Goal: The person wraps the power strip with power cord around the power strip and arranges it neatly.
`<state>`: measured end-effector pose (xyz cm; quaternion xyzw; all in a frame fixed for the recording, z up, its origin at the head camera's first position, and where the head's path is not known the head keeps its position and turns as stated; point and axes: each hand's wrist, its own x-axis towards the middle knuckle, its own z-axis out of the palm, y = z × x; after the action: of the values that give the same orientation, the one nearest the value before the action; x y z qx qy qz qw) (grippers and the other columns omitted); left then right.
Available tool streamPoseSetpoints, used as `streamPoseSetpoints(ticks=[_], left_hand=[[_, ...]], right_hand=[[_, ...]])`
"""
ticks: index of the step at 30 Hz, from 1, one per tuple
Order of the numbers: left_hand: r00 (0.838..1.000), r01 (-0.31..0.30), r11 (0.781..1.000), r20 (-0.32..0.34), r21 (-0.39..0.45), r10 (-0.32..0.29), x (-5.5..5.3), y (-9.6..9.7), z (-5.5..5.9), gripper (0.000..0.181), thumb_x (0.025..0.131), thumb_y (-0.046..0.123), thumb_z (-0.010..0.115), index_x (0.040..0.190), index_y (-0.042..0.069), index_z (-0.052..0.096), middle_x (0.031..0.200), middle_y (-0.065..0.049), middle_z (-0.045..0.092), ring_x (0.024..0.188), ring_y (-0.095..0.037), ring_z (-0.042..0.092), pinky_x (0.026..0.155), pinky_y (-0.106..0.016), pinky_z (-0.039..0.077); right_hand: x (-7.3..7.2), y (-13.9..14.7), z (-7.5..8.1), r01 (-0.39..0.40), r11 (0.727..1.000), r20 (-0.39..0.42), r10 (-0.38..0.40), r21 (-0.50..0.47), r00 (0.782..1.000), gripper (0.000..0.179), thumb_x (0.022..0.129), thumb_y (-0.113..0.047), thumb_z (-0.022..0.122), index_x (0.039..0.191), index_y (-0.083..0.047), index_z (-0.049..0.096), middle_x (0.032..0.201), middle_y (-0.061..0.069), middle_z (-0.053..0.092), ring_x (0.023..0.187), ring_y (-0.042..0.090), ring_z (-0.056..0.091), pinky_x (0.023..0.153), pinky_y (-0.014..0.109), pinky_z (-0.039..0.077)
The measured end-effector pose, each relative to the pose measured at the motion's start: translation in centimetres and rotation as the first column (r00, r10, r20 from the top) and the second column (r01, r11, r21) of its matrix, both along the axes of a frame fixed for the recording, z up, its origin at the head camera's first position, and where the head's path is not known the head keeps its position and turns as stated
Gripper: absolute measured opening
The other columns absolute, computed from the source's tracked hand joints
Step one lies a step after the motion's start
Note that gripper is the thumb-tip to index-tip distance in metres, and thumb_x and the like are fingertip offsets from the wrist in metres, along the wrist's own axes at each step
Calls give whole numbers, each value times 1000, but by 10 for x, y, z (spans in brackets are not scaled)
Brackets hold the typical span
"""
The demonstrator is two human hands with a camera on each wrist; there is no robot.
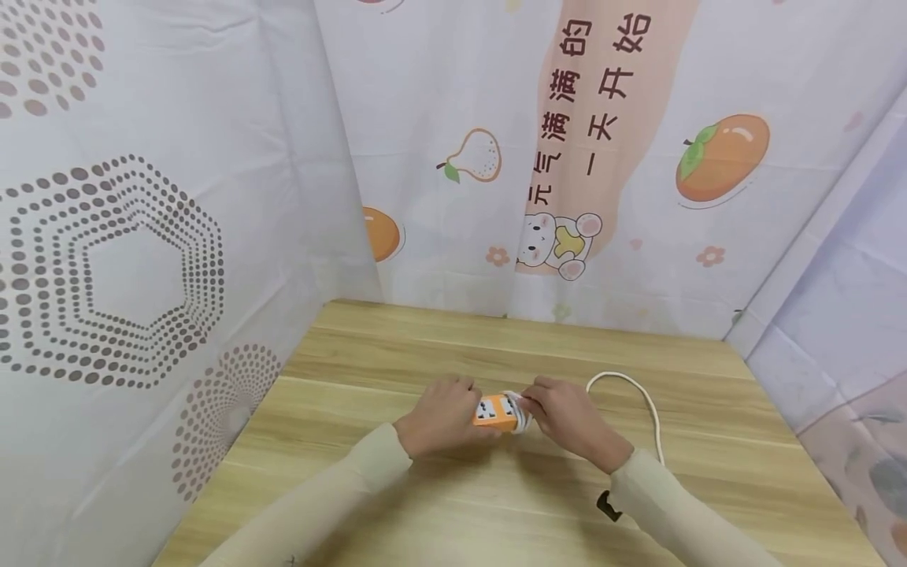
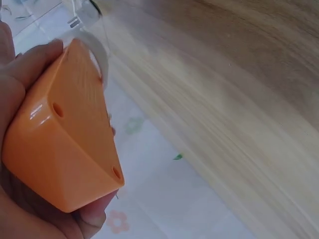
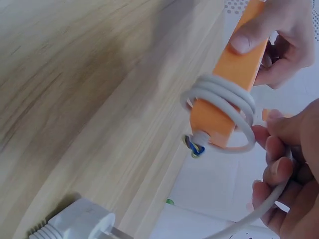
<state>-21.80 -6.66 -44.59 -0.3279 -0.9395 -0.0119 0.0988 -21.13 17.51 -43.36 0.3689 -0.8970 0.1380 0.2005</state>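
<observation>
My left hand [image 1: 448,413] grips an orange power strip [image 1: 494,424] with white sockets, held over the wooden table. In the left wrist view, the smooth orange end and underside, with small round holes, face the camera. White cord [image 3: 223,92] circles the strip's other end in several loops. My right hand [image 3: 294,159], just beside those loops, holds the running cord in curled fingers. A short blue and yellow twisted string [image 3: 194,147] sticks out near the cord's exit from the strip.
Loose cord [image 1: 655,421] arcs over the right side of the wooden table [image 1: 397,339]. The white plug [image 3: 82,221] lies on the tabletop in the right wrist view. Printed curtains [image 1: 439,236] hang behind and at both sides. A dark object [image 1: 608,505] shows under my right sleeve.
</observation>
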Motion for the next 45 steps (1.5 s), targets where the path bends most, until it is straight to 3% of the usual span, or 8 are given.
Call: streamPoseSetpoints(ticks=[6,13,18,21,30,37,45], left_hand=[[996,-89,993,26,83,87,-6,-3,-3,64,86,72,68,94,8,73,85,-1,60,72,-16,53,56,-28,46],[992,-121,983,60,139,113,-8,-1,-2,66,88,73,64,93,7,71,81,0,57,67,-14,50,52,-27,41],[984,-168,969,88,181,154,-9,0,1,65,90,73,61,99,9,69,80,2,54,67,-13,48,52,-28,40],[982,-171,956,118,239,146,-10,1,2,63,90,71,62,97,9,69,78,3,53,65,-13,48,52,-28,40],[962,-219,894,242,392,129,-11,1,1,59,89,67,68,100,9,69,78,7,55,62,-11,50,53,-28,41],[907,-314,788,412,529,85,-13,-5,1,53,88,67,68,91,14,66,75,6,61,58,-12,55,50,-31,46],[865,-353,737,501,576,22,-14,-4,4,55,89,68,66,82,14,66,71,2,61,53,-13,56,48,-29,46]], right_hand=[[0,1,0,-12,998,-32,10,-60,999,11,94,-15,76,84,-11,74,67,-12,47,56,0,39,51,19,37],[2,2,-2,4,996,-7,-5,-87,1000,11,95,-15,76,85,-10,74,68,-12,47,56,1,40,51,20,37],[2,3,0,27,993,29,-24,-118,999,15,96,-15,74,83,-12,70,66,-13,45,56,1,38,51,21,36],[2,2,1,35,990,42,-30,-137,999,18,97,-15,73,80,-13,67,66,-13,44,56,3,38,51,22,36],[3,2,0,60,984,94,-45,-167,995,15,99,-17,70,85,-13,69,70,-12,48,58,3,41,53,23,38],[3,3,-5,69,969,119,-41,-236,992,12,99,-12,70,87,-12,72,70,-12,53,58,-1,42,53,23,40],[3,1,-2,38,952,140,5,-303,990,16,98,-10,69,84,-16,66,70,-12,52,58,-2,48,55,24,45]])
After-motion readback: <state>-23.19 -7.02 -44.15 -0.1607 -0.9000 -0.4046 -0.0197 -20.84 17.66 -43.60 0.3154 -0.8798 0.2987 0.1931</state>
